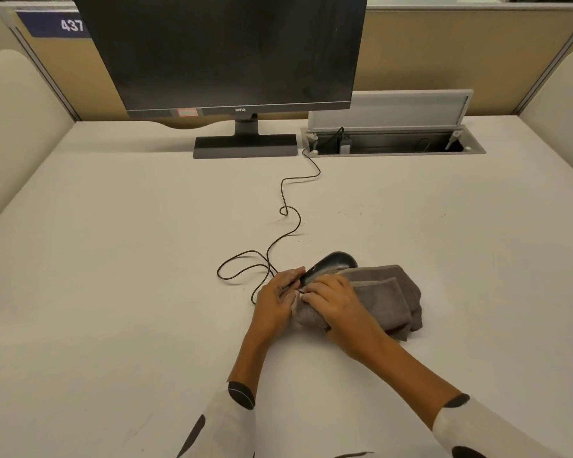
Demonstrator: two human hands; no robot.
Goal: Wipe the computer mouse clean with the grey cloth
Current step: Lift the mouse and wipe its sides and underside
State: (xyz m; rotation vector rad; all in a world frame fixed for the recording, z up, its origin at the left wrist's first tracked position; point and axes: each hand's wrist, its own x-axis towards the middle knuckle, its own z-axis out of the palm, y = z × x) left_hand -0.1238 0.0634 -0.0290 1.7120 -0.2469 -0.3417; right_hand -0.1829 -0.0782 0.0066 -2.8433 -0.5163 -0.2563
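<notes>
Resting on the grey cloth, the tilted mouse is gripped by the left hand; cloth is pressed against it by the right hand. A plugged cable sits in the open desk cable box.

Two bare forearms reach in from the lower edge of the view, each ending in an uncovered hand — the left hand and the right hand carry no gloves, and no rings or watch can be made out. The sleeves are pushed up toward the elbows. The left sleeve is white or off-white fabric with large dark rounded blotches, one of them sitting right at the cuff edge with a thin pale line across it. The right sleeve is the same pale cloth — a dark patch at its cuff and another dark spot near the bottom edge of the view.
</notes>
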